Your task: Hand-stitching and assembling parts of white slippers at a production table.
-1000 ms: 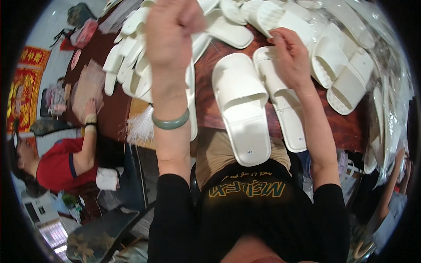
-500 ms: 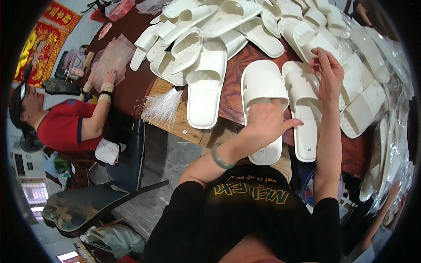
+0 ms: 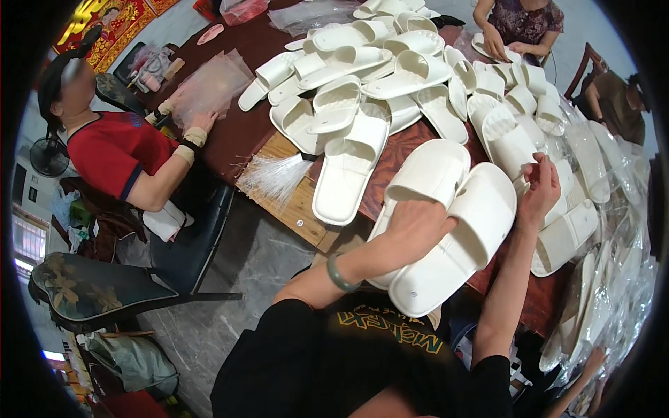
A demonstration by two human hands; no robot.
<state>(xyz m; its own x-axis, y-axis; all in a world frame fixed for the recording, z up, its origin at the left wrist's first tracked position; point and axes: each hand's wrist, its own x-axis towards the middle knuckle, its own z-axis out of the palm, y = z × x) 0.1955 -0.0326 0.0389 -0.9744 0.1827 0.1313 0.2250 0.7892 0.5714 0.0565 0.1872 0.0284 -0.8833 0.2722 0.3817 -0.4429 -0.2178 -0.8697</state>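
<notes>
My left hand [image 3: 418, 226] is closed on a pair of white slippers, with the fingers inside the strap opening of the left slipper [image 3: 432, 171] and the thumb at the strap of the right slipper [image 3: 484, 223]. The two slippers overlap and tilt at the table's near edge, the right one partly over the left. To the right of them my right hand [image 3: 540, 184] is raised, fingers loosely bent and apart, nothing visible in it. Beyond both hands spreads a heap of white slippers [image 3: 411, 70]. One single slipper [image 3: 348, 171] lies left of my pair.
White plastic strands [image 3: 275, 177] lie on a wooden board [image 3: 300, 223] at the left table edge. A co-worker in red [image 3: 125, 153] handles clear bags [image 3: 216, 87]. Plastic-wrapped slippers [image 3: 592, 299] crowd the right side. Another person [image 3: 523, 28] works at the far side. A chair [image 3: 188, 244] stands left.
My left hand has closed on the pair; the right slipper has come up beside and over the left one, tilting. My right hand has moved slightly, beside the slippers. The view has shifted.
</notes>
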